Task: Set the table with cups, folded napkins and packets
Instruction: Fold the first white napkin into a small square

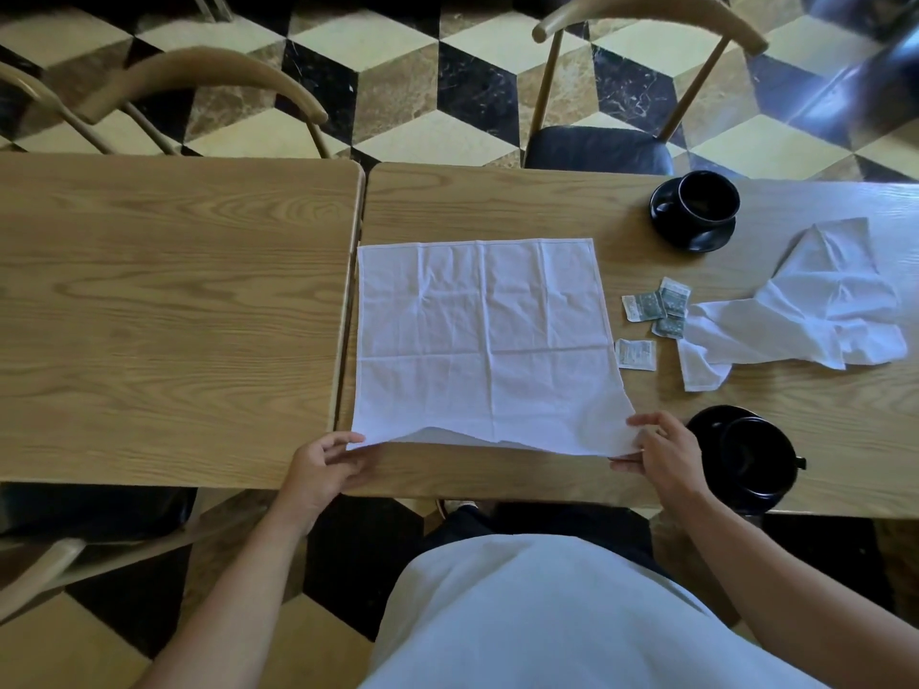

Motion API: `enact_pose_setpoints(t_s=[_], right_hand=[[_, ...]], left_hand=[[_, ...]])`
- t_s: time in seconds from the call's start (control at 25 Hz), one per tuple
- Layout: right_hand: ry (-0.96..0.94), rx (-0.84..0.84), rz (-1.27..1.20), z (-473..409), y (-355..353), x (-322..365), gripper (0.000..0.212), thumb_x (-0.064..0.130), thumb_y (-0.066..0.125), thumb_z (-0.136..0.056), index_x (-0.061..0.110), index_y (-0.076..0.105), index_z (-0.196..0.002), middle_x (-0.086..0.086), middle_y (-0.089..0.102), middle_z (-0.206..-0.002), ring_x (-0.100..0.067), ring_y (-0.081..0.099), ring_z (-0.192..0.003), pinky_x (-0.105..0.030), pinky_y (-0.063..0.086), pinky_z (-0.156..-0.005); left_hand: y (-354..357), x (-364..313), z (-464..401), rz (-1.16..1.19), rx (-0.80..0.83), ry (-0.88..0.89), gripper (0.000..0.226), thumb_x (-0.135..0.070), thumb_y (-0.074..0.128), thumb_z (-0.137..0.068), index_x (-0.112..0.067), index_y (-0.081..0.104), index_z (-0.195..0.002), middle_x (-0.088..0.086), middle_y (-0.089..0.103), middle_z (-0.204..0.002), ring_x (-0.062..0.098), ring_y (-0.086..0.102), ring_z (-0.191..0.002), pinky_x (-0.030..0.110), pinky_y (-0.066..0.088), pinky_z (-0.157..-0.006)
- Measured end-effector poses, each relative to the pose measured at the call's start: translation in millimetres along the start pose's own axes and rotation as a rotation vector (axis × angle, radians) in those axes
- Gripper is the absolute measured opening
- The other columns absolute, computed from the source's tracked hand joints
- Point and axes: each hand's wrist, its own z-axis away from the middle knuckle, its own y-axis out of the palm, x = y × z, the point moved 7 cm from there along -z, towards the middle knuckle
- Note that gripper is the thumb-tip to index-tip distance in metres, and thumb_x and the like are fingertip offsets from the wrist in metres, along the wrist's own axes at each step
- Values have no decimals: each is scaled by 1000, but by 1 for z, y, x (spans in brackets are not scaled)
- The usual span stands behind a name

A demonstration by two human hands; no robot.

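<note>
Both our hands pinch the near corners of the flat white napkin [485, 340], left hand [323, 467] and right hand [664, 455], near edge lifted off the right-hand table [497, 201] | we judge: keep corners level, fold away evenly | count: two napkins, crumpled napkin [805, 315] right; two black cups [708, 198] on saucers; about five packets [656, 310] between.

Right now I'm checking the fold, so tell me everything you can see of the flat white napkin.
The flat white napkin is a square of thin white cloth with a stitched hem and a grid of old fold creases. It lies spread open on the right wooden table, its left edge along the gap between tables. The left hand and right hand each pinch a near corner, lifting that edge slightly.
</note>
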Motion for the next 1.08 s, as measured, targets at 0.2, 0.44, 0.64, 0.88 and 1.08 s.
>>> enact_pose_setpoints(t_s=[0.2, 0.44, 0.64, 0.88, 1.08], right_hand=[[-22, -75, 116, 5, -15, -12, 52, -15, 40, -78, 19, 79, -84, -8, 75, -98, -14, 70, -75, -15, 52, -50], [-112, 124, 58, -16, -9, 27, 21, 20, 84, -82, 17, 81, -102, 1, 80, -92, -7, 75, -87, -17, 57, -74], [-223, 105, 151, -87, 19, 104, 33, 50, 70, -89, 18, 75, -87, -2, 71, -72, -11, 65, -67, -27, 54, -63], [-378, -32, 248, -167, 68, 167, 34, 42, 57, -98, 17, 63, -76, 8, 56, -62, -14, 50, -59, -31, 38, -58], [-429, -236, 427, -220, 92, 186, 23, 45, 62, -92, 24, 73, -93, 6, 72, -81, -16, 66, -75, -36, 52, -71]], left_hand=[[-12, -12, 1, -185, -61, 112, 15, -43, 68, -91, -30, 75, -95, -9, 75, -98, 10, 67, -96, 23, 54, -73], [-15, -75, -12, -376, -288, 394, 20, -32, 67, -95, -13, 73, -99, 2, 57, -107, 5, 61, -94, 15, 46, -85], [0, -144, -48, -210, -412, 382, 29, -28, 64, -93, -13, 61, -68, -12, 54, -59, 7, 47, -54, 28, 38, -55], [10, -201, -138, -104, -512, 351, 26, -22, 59, -92, 0, 58, -78, 5, 48, -65, 13, 39, -60, 33, 33, -60], [14, -213, -205, -434, -584, 500, 17, -29, 55, -91, -17, 65, -99, -3, 64, -79, 19, 56, -73, 32, 42, -68]])
